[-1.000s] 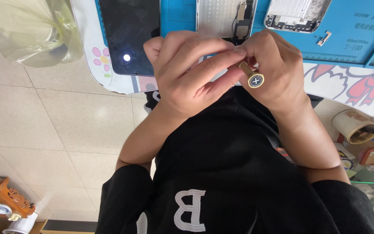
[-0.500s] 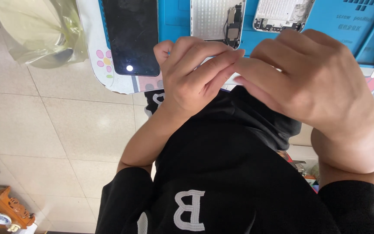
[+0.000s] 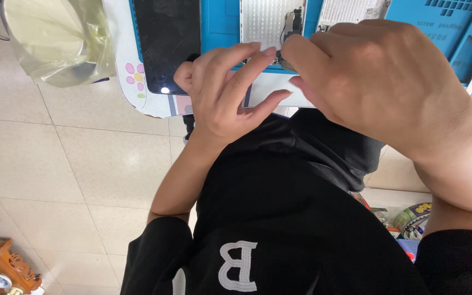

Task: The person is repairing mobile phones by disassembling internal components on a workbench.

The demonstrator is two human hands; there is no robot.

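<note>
Both hands have slid up toward the desk since half a second ago, and the right hand [image 3: 389, 82] now covers more of the blue mat [image 3: 222, 27]. Its fingers [image 3: 301, 49] pinch at a small dark part [image 3: 290, 22] on the silver phone plate [image 3: 263, 22]; what they grip, if anything, I cannot tell. Left hand [image 3: 225, 93] hovers just beside, fingers [image 3: 258, 60] loosely curled and grasping nothing, tips near the same plate. Left of the plate, a black screen [image 3: 165, 43] lies on the mat. A second silver phone shell [image 3: 350, 10] sits beyond the right hand. A clear plastic bag [image 3: 55, 38] hangs at the desk's left edge, above the tiled floor [image 3: 83, 164].
</note>
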